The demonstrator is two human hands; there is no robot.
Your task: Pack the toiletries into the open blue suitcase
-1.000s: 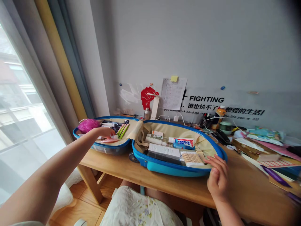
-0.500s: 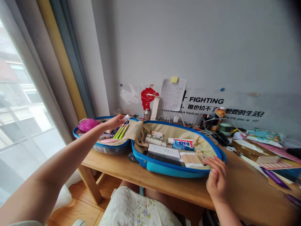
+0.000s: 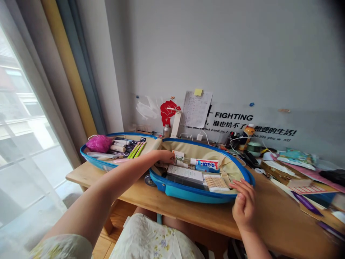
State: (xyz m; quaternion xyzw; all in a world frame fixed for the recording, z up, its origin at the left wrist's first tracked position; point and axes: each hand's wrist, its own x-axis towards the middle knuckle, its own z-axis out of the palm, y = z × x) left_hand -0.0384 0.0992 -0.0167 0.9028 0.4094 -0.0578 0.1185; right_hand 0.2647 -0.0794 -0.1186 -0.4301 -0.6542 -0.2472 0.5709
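A small blue suitcase lies unfolded on the wooden table, its right half [image 3: 188, 194] in front of me and its left half [image 3: 99, 164] beyond my left arm. My left hand [image 3: 165, 157] dips into the left end of the right half, fingers closed; their grip is hidden. By its fingertips are a white tube-like bottle [image 3: 181, 164] and a small white box [image 3: 178, 154]. Around them lie a toothpaste tube [image 3: 207, 163], a blue bottle [image 3: 205, 168], a white-and-black box [image 3: 185, 173] and a pack of cotton swabs [image 3: 216, 182]. My right hand [image 3: 244, 201], fingers outstretched, is at the right rim.
The left half holds a purple bath puff [image 3: 99, 144], green toothbrush-like sticks [image 3: 137, 150] and small bottles. Along the wall stand a silver bottle [image 3: 166, 130], an orange bottle [image 3: 247, 136] and cables. Papers and a purple item [image 3: 307, 203] clutter the table's right side.
My left hand has moved right and down, from above the left half, where a small white thing was at its fingertips, into the right half. My right hand stays by the rim.
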